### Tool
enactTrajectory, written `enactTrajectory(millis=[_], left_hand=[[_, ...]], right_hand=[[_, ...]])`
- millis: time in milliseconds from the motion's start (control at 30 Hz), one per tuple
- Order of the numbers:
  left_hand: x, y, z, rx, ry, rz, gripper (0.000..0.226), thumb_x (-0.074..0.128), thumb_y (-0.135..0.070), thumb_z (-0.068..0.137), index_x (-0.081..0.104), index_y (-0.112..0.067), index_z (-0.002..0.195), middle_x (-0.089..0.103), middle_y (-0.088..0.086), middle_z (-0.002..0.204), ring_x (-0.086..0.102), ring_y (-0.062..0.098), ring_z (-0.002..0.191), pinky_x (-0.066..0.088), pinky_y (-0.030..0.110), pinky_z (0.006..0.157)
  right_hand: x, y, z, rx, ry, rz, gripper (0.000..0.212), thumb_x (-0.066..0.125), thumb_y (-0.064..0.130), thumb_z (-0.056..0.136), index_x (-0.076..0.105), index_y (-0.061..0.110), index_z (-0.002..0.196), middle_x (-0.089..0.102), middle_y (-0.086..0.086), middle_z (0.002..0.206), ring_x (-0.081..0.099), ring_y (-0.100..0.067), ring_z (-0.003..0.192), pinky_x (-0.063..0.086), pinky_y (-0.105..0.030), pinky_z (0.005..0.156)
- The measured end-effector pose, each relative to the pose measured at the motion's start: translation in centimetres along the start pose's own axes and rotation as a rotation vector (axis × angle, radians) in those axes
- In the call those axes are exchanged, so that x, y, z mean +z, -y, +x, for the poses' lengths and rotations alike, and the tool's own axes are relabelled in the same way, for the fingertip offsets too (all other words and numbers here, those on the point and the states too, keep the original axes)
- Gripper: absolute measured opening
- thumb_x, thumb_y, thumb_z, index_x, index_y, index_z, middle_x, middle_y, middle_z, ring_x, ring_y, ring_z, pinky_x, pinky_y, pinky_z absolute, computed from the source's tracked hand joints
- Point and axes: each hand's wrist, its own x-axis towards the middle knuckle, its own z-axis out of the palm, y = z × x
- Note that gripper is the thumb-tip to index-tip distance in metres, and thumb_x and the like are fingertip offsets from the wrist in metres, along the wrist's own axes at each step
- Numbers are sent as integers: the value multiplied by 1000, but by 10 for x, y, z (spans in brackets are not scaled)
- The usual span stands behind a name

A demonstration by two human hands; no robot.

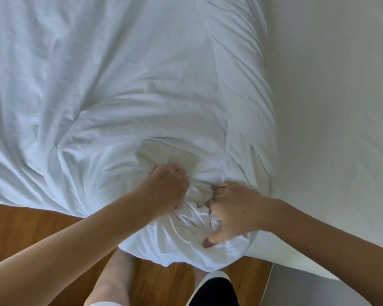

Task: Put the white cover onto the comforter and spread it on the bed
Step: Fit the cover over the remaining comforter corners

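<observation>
Wooden floor (31, 228), white cover (119, 85), bed (329, 107)

The bed (332, 89), its bare surface pale off-white, fills the right side of the view. A rumpled white cover (119, 80) lies directly on it, bunched at the near edge and hanging over the wooden floor (27, 224) below.

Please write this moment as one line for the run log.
left hand: grips white cover | right hand: grips bunched cover | cover: wrinkled on bed, end overhangs floor
</observation>
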Motion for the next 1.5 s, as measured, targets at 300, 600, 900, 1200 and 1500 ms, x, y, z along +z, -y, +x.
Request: enactTrajectory(millis=[300, 600, 900, 1200, 1500], left_hand=[[0, 7, -67, -263, -641, -594, 30, 46, -24, 86, 55, -4, 66, 50, 1, 55, 43, 16, 58, 31, 25, 48], [-6, -20, -93, -565, -760, -878, 43, 45, -32, 86, 43, -5, 53, 32, 4, 50, 35, 19, 50, 23, 21, 43], [-45, -61, -36, -358, -692, -418, 30, 55, -39, 82, 58, -11, 91, 56, -4, 72, 54, 20, 59, 39, 26, 46], [-33, -64, 61, -44, -31, 245, 20, 50, -34, 93, 55, -22, 109, 59, 4, 103, 57, 25, 99, 43, 37, 84], [-13, -67, 50, -286, -230, -179, 24, 58, -9, 80, 37, -20, 79, 45, -1, 60, 44, 24, 53, 28, 30, 55]], right_hand=[[54, 1, -70, 71, -844, -235, 31, 79, 10, 67, 48, 14, 71, 51, -3, 56, 48, -22, 53, 36, -30, 68], [96, -55, -123, 293, -993, -394, 26, 50, -4, 89, 47, 16, 73, 63, -6, 67, 53, -23, 74, 34, -33, 65], [77, -48, -119, -46, -768, -112, 38, 55, 47, 88, 57, 14, 106, 64, 3, 74, 56, -17, 62, 45, -28, 61], [33, -33, -50, -144, -411, -87, 49, 36, 57, 84, 53, 15, 64, 56, 3, 60, 53, -15, 51, 25, -24, 47], [62, 0, -34, -33, -415, -18, 65, 79, 63, 55, 59, 12, 87, 63, -1, 67, 58, -19, 58, 47, -28, 59]])
